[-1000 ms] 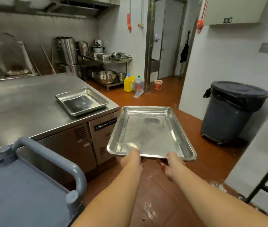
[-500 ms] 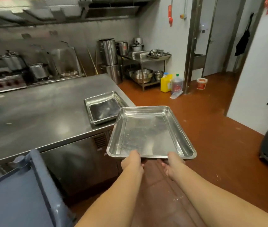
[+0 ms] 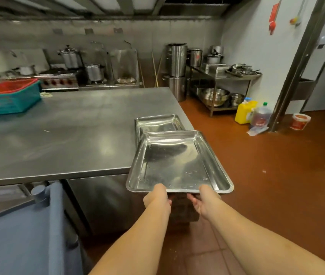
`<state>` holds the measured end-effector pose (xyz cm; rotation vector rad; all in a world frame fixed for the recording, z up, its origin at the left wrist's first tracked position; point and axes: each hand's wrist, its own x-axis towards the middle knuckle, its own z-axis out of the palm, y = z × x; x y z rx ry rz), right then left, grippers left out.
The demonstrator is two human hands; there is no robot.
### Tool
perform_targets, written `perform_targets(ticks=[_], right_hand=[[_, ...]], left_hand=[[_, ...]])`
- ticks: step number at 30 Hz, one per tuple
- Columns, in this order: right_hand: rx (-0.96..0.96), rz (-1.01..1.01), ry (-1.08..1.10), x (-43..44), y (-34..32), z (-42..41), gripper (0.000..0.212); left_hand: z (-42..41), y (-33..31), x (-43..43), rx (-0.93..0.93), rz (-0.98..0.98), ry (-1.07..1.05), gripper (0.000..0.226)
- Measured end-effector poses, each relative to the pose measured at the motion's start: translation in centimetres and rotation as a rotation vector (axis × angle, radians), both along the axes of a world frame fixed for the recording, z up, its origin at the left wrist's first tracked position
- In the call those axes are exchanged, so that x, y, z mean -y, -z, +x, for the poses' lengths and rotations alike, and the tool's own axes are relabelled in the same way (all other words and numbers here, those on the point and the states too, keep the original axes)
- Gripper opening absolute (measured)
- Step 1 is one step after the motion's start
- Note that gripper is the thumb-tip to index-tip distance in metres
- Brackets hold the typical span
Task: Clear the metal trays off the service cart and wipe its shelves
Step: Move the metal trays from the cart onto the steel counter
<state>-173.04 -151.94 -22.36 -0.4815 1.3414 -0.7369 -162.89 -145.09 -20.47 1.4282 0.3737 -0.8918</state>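
Steel fills my view: I have one metal tray (image 3: 177,163) held out in front of me, carried level by its near short rim. My left hand (image 3: 156,197) and right hand (image 3: 205,201) both grasp that rim, thumbs on top and fingers curled underneath. The tray's far end reaches over the corner of the counter (image 3: 68,132), while its near end hangs out over the floor. A second tray (image 3: 157,124) already lies flat on that corner, and the one I carry overlaps it in my view. I cannot tell whether the two touch.

I judge the clearing half to be well under way, with one tray parked on the counter and this one off the cart (image 3: 18,235) but not yet set down. The cart sits at my lower left, and I see no tray on the stretch of top shelf that shows. Its lower shelves are hidden, so more trays may remain there. Wiping looks not yet started: no cloth is in sight and both my hands are taken up.
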Motion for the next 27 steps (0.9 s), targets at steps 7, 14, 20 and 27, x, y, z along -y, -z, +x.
perform_targets(ticks=[7,14,20,27], right_hand=[[0.003,0.062,-0.045,5.2,1.6,6.1,0.045],[-0.011,0.075,-0.111,9.2,1.8,8.9,0.039],[-0.086,0.050,-0.250,14.1,2.4,9.9,0.030],[-0.146,0.062,-0.385,21.1,4.2,11.3,0.040]], left_hand=[[6.2,1.7,4.6,-0.027,0.038,-0.017,0.025],[8.9,2.4,8.9,0.001,0.048,0.003,0.028],[10.4,3.5,13.3,0.032,0.076,0.127,0.023],[11.9,4.6,18.0,0.101,0.191,0.239,0.032]])
